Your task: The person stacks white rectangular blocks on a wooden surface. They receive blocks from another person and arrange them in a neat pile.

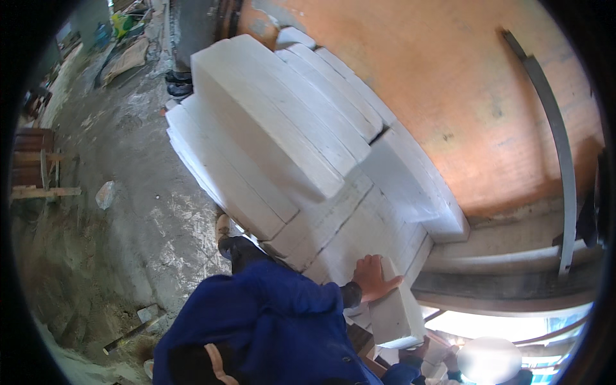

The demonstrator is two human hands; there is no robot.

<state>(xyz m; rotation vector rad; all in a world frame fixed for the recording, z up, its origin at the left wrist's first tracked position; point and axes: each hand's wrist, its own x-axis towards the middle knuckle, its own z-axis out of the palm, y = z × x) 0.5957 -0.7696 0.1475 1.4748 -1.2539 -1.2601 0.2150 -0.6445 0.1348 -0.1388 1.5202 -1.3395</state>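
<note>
A white block [395, 315], apparently aerated concrete, sits tilted in front of me at the near end of a block stack. My left hand [378, 279] grips its upper end, the fingers over one side and the thumb over the other. At the block's lower right corner is my right hand [417, 350], partly hidden behind it and holding that end. Beyond them, the stack's lower layer [356, 236] forms a flat top of close-set blocks. Longer rows of white blocks [269, 110] stand higher on it, towards the far end.
An orange wall [447, 96] rises behind the stack, with a grey metal strip [553, 120] along it. A co-worker in a white helmet [488, 358] is at lower right. Black shoes [179, 84] show past the stack. Wooden pieces [45, 192] lie on the dusty floor [139, 231].
</note>
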